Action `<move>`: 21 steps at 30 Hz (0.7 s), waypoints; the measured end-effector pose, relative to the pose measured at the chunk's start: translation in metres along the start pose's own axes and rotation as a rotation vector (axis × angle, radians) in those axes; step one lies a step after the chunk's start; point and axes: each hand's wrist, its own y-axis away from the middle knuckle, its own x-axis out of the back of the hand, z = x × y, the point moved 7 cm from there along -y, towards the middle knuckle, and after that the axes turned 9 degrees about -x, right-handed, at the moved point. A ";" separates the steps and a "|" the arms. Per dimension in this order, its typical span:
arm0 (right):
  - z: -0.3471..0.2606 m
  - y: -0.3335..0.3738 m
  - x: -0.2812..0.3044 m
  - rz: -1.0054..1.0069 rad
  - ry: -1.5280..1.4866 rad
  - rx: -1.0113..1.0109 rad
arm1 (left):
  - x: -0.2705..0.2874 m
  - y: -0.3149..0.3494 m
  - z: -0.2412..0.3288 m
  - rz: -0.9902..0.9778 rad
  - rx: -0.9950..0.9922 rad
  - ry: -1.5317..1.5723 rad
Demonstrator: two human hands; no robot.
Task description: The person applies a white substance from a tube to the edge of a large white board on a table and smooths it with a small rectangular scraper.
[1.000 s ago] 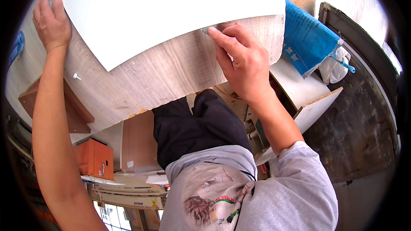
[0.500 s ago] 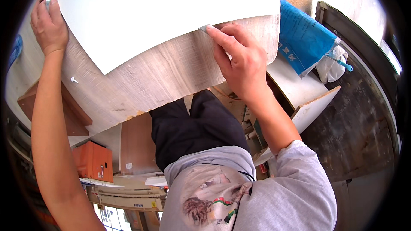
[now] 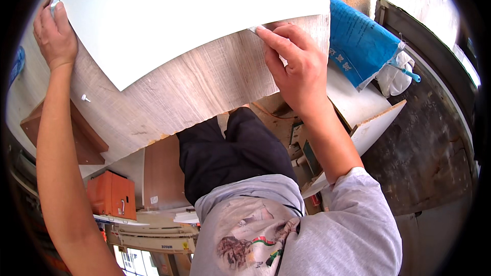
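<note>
Head view, right grip (image 3: 299, 69) pinching pale sliver (image 3: 253, 29), pointing left along white panel's (image 3: 189, 10) edge

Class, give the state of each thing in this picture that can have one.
White sheet: flat on board
Wood-grain board: near edge chipped
Left hand: closed on small pale block
Right hand: pinching small pale piece
White peg: lying on its side
Blue bag: creased
White plastic bag: crumpled
Orange box: looks shut
</note>
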 end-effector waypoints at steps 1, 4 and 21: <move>0.000 0.000 0.001 -0.008 0.022 0.024 | -0.001 0.001 -0.003 -0.011 -0.004 -0.016; 0.002 0.002 0.003 0.011 -0.011 -0.008 | -0.002 0.003 -0.002 -0.002 -0.013 -0.007; 0.011 0.000 0.010 0.000 0.038 -0.014 | -0.003 0.002 -0.004 -0.018 -0.025 -0.010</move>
